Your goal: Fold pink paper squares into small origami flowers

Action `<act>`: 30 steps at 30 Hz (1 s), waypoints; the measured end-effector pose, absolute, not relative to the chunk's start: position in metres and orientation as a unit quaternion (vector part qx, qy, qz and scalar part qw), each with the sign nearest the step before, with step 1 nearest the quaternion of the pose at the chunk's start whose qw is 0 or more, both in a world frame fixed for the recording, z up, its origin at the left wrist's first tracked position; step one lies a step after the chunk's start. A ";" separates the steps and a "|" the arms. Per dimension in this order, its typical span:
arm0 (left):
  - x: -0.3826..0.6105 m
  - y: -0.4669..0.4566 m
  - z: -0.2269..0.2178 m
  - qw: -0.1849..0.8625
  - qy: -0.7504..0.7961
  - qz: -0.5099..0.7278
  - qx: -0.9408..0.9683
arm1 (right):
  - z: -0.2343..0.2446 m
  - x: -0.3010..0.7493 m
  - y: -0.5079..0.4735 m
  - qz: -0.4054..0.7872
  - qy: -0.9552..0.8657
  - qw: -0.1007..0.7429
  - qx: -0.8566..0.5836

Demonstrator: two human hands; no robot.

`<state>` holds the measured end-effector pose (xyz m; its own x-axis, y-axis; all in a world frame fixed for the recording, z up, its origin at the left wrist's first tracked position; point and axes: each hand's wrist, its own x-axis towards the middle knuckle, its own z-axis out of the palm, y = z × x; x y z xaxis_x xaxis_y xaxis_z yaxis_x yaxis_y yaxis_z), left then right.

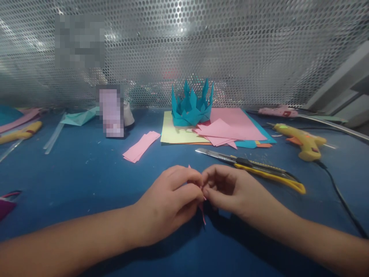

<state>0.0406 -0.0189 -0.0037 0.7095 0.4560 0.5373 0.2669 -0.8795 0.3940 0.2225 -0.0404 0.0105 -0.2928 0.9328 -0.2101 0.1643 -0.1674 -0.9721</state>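
Observation:
Close together above the blue table, my left hand (175, 196) and my right hand (226, 188) pinch a small strip of pink paper (202, 213) between them. Most of the strip is hidden by my fingers; its lower end hangs below and a tip shows above. Beyond my left hand lies a small stack of pink paper strips (142, 147). A box cutter (265, 169) with a yellow handle and bared blade rests just past my right hand. A teal folded paper crown (191, 107) stands on coloured paper sheets further back.
A yellow glue gun (307, 140) with a black cord lies at right, a pink one (278, 111) behind it. Pink sheets (230, 119) lie at the back. A blurred phone (112, 111) leans against a white spool (128, 114). Clear glue sticks (54, 134) lie left. A perforated metal panel (230, 50) rises behind.

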 end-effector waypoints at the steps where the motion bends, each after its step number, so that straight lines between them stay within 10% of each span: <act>1: 0.041 -0.019 -0.004 0.146 0.201 0.328 0.912 | 0.012 0.223 -0.040 0.592 -0.547 0.318 -0.500; 30: 0.038 -0.023 -0.004 0.156 0.212 0.337 0.904 | 0.011 0.225 -0.047 0.419 -0.679 0.320 -0.510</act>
<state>0.0383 -0.0230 -0.0044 0.6827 0.4886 0.5434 0.2786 -0.8615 0.4246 0.2254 -0.0466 0.0111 -0.2747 0.9615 0.0077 0.4244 0.1284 -0.8963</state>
